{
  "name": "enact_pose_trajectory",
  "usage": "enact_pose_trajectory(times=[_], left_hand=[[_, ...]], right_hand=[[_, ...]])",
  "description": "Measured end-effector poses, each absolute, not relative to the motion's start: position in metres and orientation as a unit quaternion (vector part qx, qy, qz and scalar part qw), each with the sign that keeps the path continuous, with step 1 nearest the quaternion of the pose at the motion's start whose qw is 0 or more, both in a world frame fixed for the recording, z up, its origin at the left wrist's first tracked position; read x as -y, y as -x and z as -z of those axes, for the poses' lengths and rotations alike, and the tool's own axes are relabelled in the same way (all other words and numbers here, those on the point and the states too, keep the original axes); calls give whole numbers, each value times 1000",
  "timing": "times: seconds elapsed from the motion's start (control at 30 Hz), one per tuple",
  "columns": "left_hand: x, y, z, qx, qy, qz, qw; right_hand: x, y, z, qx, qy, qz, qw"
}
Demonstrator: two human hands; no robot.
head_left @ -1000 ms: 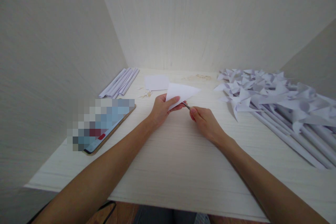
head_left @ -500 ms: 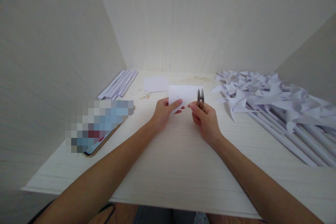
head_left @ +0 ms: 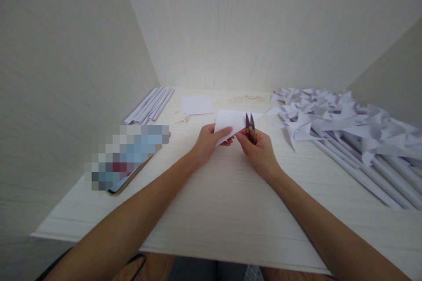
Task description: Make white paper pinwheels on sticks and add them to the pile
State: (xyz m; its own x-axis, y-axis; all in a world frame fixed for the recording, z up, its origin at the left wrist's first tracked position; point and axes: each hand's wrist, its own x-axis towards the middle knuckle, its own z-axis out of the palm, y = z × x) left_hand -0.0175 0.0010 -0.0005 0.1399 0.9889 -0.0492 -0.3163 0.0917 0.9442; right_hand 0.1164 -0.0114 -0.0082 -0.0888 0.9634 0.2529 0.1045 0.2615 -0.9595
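A white piece of paper [head_left: 227,120] is pinched in my left hand [head_left: 207,144], thumb on top and fingers beneath. My right hand [head_left: 259,153] is closed around small thread snips [head_left: 250,127], whose two dark blades point away from me and stand slightly apart. The blades are beside the right part of the paper; whether they touch it I cannot tell. My right thumb and fingertips are close to the paper's lower right edge. Beyond my left hand, another flat white sheet [head_left: 197,105] lies on the table.
White paper pinwheels [head_left: 303,123] on rolled paper sticks [head_left: 362,171] are piled at the right. Several paper rolls [head_left: 150,106] lie at the back left. Small toothpick-like sticks [head_left: 184,119] are scattered near the sheet. A phone [head_left: 132,160], partly pixelated, lies at the left. Walls [head_left: 211,26] enclose the table.
My left hand and the paper have shifted slightly right and towards me. The snips have moved a little left, so my two hands are closer together.
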Motion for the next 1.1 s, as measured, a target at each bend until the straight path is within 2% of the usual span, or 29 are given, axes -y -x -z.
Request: enact_pose_trajectory(times=[0.37,1.1], left_hand=[[0,17,-1,-385,-430,-519,630],[0,17,3,-386,-454,-515,616]], right_hand=[[13,-117,4,627,458,-371,509],[14,-117,3,623,464,-361,516]])
